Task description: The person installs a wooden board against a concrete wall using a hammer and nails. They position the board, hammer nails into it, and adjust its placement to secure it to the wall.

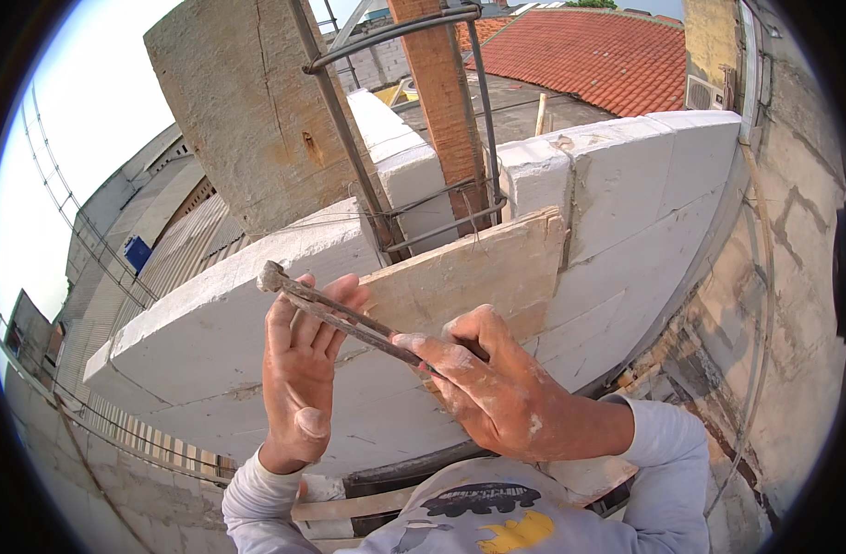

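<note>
My right hand point(506, 388) is wrapped round the handles of long, rusty pincers point(349, 319), which slant up to the left. Their head is crusted with what looks like dried mortar. Palm up, my left hand point(303, 369) lies beside the head end with its fingers stretched out. The pincers cross in front of those fingers; whether they touch is unclear. Just beyond both hands, a wooden board point(478, 272) leans flat against the white block wall point(617, 222). A steel rebar cage point(354, 138) with ring ties rises behind the board, thin wire hanging around it.
A wide, weathered board point(247, 111) stands upright at the left of the cage, and a reddish timber post point(446, 102) stands inside it. Lower roofs, one with red tiles point(580, 55), lie beyond the wall. A rough plastered wall point(792, 277) closes the right side.
</note>
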Demonstrator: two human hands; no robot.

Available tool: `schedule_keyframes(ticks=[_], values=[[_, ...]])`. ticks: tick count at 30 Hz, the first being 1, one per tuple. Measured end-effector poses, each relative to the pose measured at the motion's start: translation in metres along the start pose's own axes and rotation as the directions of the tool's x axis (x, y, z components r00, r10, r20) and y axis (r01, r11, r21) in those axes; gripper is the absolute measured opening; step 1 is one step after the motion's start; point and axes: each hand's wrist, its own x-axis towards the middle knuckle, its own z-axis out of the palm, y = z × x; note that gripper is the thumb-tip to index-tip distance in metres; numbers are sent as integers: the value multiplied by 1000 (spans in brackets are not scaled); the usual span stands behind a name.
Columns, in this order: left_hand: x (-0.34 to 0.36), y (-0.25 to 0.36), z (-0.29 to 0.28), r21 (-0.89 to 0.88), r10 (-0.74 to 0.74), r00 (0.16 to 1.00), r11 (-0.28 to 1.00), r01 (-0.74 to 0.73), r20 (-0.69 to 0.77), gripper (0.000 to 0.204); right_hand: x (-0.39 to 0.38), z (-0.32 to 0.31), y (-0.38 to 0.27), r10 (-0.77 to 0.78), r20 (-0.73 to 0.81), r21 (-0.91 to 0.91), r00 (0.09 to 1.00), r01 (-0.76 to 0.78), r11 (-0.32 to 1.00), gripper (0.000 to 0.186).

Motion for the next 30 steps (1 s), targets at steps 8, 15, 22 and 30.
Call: schedule_keyframes(ticks=[8,15,22,30], values=[[-12,18,-10,-379,-240,905,920,96,-352,26,112,-138,72,-189,-519,-344,834,-1,939,33],[63,40,-74,198,-166,857,935,294,-487,43,177,-178,158,254,248,-42,935,-252,967,65],[116,27,-90,430,-334,867,766,478,-370,50,186,-161,164,249,258,-56,934,-243,968,58],[140,6,-99,405,-506,811,703,585,-292,27,174,-146,153,219,166,-26,961,-218,976,54]])
